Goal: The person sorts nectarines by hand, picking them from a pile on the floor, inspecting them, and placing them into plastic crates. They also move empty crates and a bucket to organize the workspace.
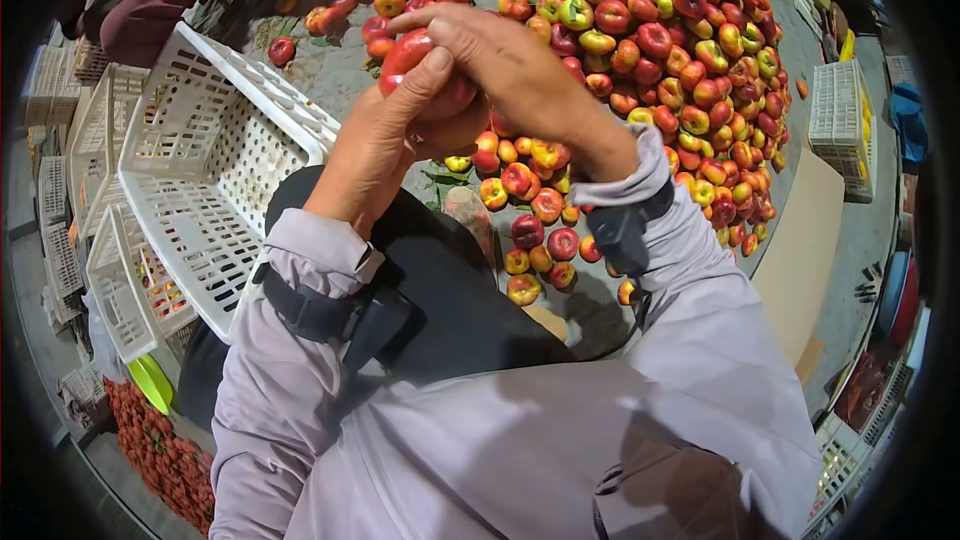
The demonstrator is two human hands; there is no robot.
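Observation:
Both my hands come together in front of me, around glossy red flat nectarines (403, 53). My left hand (372, 140) is closed around the fruit from below and the left, its thumb pressed on the red skin. From above and the right, my right hand (515, 65) curls over the same fruit, fingers bent across its top. At least two red fruits seem to be between the hands; the palms hide how many. A large heap of red and yellow flat nectarines (655, 40) covers the floor beyond my right hand.
A white perforated crate (190, 225) lies tilted beside my left knee, with more crates (105, 130) behind it. Stacked crates (842, 125) and a cardboard sheet (800, 250) are at the right. A red mesh pile (160, 450) and a green dish (150, 383) sit lower left.

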